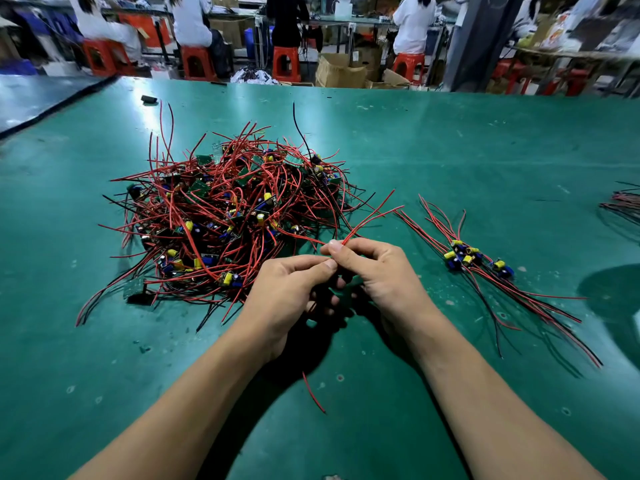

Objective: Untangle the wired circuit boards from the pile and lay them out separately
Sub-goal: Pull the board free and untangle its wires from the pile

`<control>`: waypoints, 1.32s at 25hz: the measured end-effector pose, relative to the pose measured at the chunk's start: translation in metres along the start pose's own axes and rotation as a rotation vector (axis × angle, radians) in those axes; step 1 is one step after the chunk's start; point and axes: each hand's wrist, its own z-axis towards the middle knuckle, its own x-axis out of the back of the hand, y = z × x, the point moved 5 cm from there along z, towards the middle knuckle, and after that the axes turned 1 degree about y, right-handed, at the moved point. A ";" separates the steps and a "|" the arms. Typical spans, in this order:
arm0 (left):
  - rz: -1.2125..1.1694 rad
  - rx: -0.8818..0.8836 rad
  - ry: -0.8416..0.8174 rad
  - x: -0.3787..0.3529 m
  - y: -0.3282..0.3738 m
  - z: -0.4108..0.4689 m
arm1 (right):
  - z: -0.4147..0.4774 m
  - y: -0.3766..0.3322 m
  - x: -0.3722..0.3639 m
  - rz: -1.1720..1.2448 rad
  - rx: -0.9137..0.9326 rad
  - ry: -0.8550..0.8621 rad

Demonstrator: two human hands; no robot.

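A big tangled pile [228, 209] of small circuit boards with red and black wires lies on the green table mat [450, 150], left of centre. In front of it my left hand [291, 289] and my right hand [377, 271] meet, both pinching one wired board; the board itself is mostly hidden between my fingers. Its red wires [370, 220] fan up and to the right from my right fingertips, and one red wire end [313, 393] hangs below my hands. To the right, several separated boards [474, 259] lie side by side with their wires trailing toward the near right.
Another bundle of wires [623, 206] shows at the right edge. A small black object [149, 99] sits far left on the mat. Beyond the table's far edge, people sit on red stools [285, 64] among cardboard boxes [341, 72].
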 end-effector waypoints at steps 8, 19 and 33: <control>0.096 -0.008 0.020 0.000 -0.003 0.000 | 0.016 -0.010 0.036 -0.304 0.201 0.369; 0.252 -0.060 -0.024 0.003 0.000 0.000 | 0.014 -0.017 0.043 0.226 0.009 0.371; 0.282 -0.065 -0.072 0.002 0.002 -0.001 | 0.010 -0.021 0.043 0.509 -0.155 0.264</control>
